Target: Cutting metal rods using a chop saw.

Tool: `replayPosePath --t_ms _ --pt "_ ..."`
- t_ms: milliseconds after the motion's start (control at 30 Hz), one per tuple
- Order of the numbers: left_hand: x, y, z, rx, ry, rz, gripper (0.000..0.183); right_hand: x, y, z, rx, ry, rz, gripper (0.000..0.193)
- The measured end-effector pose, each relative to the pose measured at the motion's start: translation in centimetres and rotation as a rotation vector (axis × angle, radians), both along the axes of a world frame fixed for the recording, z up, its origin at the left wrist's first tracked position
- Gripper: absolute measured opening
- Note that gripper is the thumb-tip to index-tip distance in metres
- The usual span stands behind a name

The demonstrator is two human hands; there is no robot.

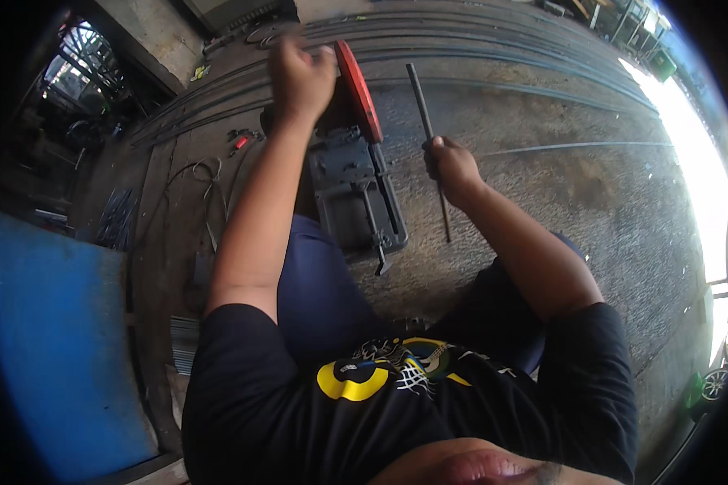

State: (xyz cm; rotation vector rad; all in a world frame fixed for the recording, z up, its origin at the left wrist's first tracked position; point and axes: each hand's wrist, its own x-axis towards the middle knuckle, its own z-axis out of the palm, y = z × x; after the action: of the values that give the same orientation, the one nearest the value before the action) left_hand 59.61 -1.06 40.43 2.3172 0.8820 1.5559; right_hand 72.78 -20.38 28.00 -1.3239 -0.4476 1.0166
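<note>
Taking the dark base of the cut-off saw [340, 182] as the clock's centre, the metal bar [421, 101] is out at two o'clock, apart from the machine and slanting. The right hand [453, 168] has its fingers wrapped around it near mid-length. The left hand [301, 81] is up at eleven o'clock, just beside the red guard [359, 93], which stands at twelve. That hand is blurred; its fingers seem curled, but I cannot tell whether they grip anything.

As far as progress can be judged, what is done is that the bar has been taken up; it is not seated in the clamp [371, 217], so any clamping or cutting of it in this position is not yet begun. Other stock is out of both hands: long bars [493, 61] on the floor toward one o'clock and a bundle of short rods [118, 220] at nine. How many of these are left to handle the view does not settle. A red-handled tool [241, 143] lies at ten o'clock.
</note>
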Motion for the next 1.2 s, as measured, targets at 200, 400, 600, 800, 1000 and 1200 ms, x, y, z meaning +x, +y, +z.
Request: replayPosePath --t_ms 200,400,600,800,1000,1200 --pt "-1.2 4.8 -2.0 -0.844 -0.225 -0.318 0.032 0.6 1.6 -8.5 -0.323 -0.148 -0.036 0.035" --pt "-1.1 6.8 -2.8 -1.149 -0.240 -0.513 0.028 -0.9 2.6 -13.7 -0.441 -0.224 0.078 0.032" --pt "-1.1 6.9 -3.3 -1.113 -0.354 -0.446 0.043 -1.7 3.7 -13.4 -0.394 0.169 0.212 0.032" --pt "-0.8 7.1 -3.2 -1.106 -0.402 -0.440 0.041 -1.3 3.8 -13.6 -0.401 0.378 0.282 0.034" --pt "-0.9 7.2 -3.2 -1.101 -0.376 -0.447 0.038 -1.2 3.7 -13.4 -0.386 0.397 0.328 0.035" --pt "-1.0 6.7 -3.2 -1.099 -0.355 -0.470 0.038 -1.0 3.6 -13.2 -0.312 0.505 0.462 0.036"
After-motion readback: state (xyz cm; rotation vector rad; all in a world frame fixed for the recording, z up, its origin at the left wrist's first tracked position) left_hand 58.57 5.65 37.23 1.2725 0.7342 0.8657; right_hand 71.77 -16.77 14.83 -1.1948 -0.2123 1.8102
